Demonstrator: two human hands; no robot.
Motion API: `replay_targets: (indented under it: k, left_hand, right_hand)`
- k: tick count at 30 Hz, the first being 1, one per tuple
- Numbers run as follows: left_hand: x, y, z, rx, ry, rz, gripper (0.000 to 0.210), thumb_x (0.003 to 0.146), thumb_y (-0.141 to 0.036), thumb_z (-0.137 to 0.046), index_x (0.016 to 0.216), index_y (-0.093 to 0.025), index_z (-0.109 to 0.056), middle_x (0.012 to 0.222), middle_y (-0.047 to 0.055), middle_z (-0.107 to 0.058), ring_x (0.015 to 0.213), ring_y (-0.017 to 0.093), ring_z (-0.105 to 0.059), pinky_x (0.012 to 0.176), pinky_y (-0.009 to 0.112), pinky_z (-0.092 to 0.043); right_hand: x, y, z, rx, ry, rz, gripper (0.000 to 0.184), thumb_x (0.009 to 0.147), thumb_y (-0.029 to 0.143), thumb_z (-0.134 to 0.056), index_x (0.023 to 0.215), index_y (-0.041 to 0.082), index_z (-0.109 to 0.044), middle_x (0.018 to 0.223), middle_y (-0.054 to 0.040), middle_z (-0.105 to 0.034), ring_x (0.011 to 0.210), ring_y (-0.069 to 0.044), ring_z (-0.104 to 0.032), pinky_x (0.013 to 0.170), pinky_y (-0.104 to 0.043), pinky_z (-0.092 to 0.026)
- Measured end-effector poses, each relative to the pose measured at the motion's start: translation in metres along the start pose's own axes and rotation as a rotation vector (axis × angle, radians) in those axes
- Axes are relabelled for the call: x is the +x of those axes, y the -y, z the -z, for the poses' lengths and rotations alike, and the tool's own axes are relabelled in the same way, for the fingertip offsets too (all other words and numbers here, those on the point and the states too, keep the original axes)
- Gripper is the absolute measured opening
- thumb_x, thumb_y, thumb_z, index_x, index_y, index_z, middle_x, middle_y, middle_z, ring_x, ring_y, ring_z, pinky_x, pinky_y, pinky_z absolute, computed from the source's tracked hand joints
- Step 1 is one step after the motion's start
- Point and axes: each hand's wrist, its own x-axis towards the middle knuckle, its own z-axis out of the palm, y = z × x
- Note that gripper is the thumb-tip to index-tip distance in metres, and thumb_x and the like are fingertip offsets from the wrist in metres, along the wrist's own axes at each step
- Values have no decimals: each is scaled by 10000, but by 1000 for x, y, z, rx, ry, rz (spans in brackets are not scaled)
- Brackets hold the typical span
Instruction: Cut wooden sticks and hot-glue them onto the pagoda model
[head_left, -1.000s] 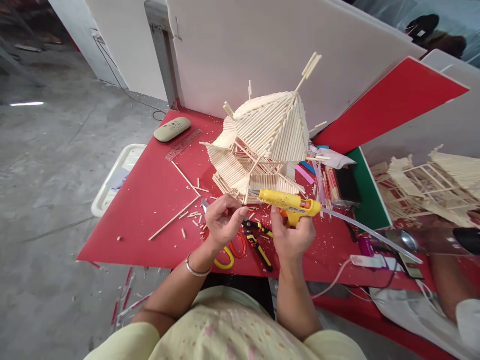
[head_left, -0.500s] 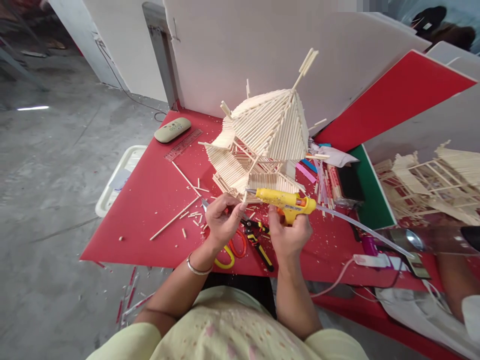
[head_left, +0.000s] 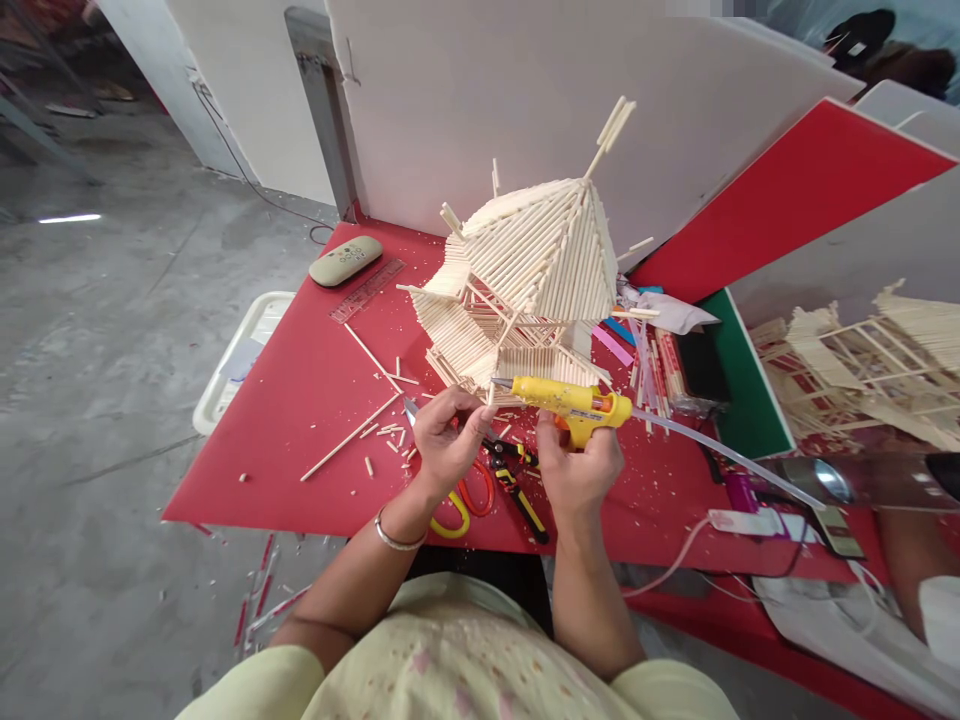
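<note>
My right hand (head_left: 581, 460) grips a yellow hot glue gun (head_left: 566, 400), its nozzle pointing left and a long clear glue stick (head_left: 720, 450) trailing from its back. Between the thumb and fingers of my left hand (head_left: 450, 430) is a short wooden stick (head_left: 491, 392), held upright with its top at the nozzle tip. Just behind both hands stands a model pavilion (head_left: 536, 245) built of thin wooden sticks. Scissors (head_left: 452, 515) with yellow and red handles and black-and-yellow pliers (head_left: 517, 500) lie on the table under my hands, partly hidden.
Loose sticks (head_left: 349, 437) and cut bits litter the red table (head_left: 277, 400). A beige case (head_left: 345, 261) and a clear ruler (head_left: 367, 291) lie at the back left. On the right are a green panel (head_left: 746, 370), another stick model (head_left: 847, 360), a power strip (head_left: 742, 522) and another person's arm (head_left: 900, 560).
Almost nothing differs. Both hands, the stick and the glue gun keep the same positions; the view has shifted very slightly.
</note>
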Motion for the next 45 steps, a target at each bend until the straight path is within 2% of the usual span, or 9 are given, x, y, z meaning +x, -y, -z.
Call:
replay_targets:
  k: [17, 36, 45]
  left_hand:
    - [0, -2, 0, 10, 10, 27, 271, 890, -326, -734, 701, -178, -608, 607, -24, -542, 551, 90, -487, 534, 233, -393]
    - [0, -1, -1, -58, 11, 14, 206, 883, -220, -731, 713, -169, -626, 622, -23, -559, 575, 86, -502, 564, 222, -395]
    - [1, 0, -1, -69, -3, 59, 245, 894, -252, -719, 686, -168, -621, 603, -22, -545, 566, 87, -488, 556, 225, -390]
  right_hand:
    - [0, 2, 1, -15, -4, 16, 326, 784, 501, -726, 724, 232, -550, 625, -27, -638, 560, -200, -625, 568, -310, -489]
    - [0, 1, 0, -15, -17, 44, 340, 790, 496, -732, 716, 233, -531, 620, -20, -634, 542, -192, -624, 553, -296, -483]
    - [3, 4, 3, -25, -22, 72, 332, 805, 498, -735, 732, 229, -556, 630, -21, -644, 566, -194, -631, 570, -299, -495]
